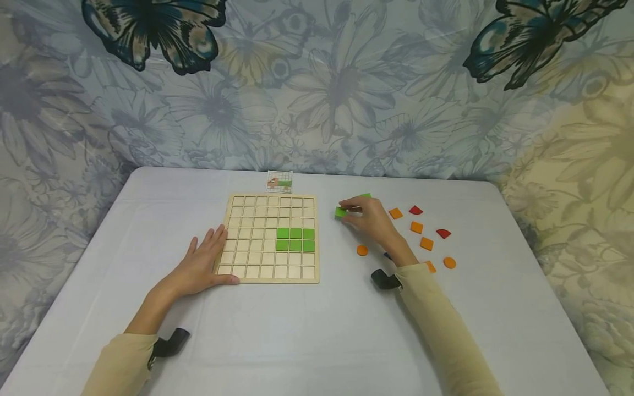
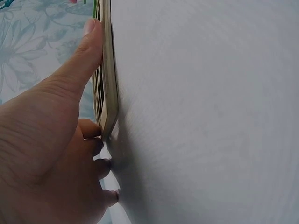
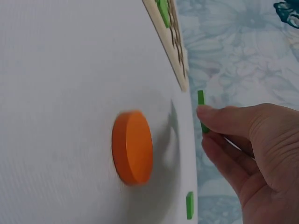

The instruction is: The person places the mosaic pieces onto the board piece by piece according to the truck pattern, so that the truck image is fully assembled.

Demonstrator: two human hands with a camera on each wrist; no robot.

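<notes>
My right hand (image 1: 366, 217) pinches a green square tile (image 3: 201, 98) between thumb and fingers, held above the table to the right of the board. A second green tile (image 1: 365, 195) shows just behind that hand. On the left, my left hand (image 1: 198, 267) rests at the near-left corner of a wooden grid board (image 1: 255, 246), fingers spread along its left side and thumb on the front rim. Several green square tiles (image 1: 295, 234) fill two short rows at the board's right side.
A small pattern card (image 1: 279, 181) lies behind the board. Right of it are scattered orange squares (image 1: 416, 227), orange discs (image 1: 362, 251) and red quarter-circle pieces (image 1: 443, 234). A blue piece (image 1: 388, 256) is partly hidden by the right wrist. Patterned cloth hangs behind the table.
</notes>
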